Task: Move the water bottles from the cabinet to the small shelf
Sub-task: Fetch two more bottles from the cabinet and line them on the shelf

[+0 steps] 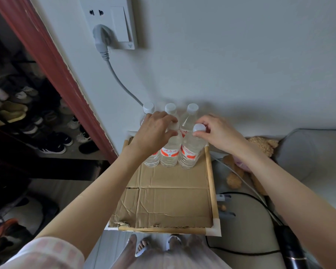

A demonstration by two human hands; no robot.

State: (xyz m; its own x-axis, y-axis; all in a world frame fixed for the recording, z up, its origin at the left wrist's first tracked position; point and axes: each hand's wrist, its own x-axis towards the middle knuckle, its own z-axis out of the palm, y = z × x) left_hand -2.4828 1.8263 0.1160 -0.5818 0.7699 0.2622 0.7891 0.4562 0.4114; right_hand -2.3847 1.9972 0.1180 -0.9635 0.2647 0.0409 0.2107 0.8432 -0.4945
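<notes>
Six or so water bottles (169, 152) stand in a cluster at the far end of the small shelf (209, 171), on its cardboard sheet (163, 202), toward 12 o'clock from the person. Each is upright, long axis vertical, cap up. The left hand (153, 131) grips the middle front bottle near its neck. The right hand (219, 133) pinches the cap (199, 128) of the bottle at 3 o'clock of it. Both hands are equally near, so letting go looks like the next move.

The water bottles (170, 152) carry red-and-white labels whose characters are too blurred to read.
</notes>
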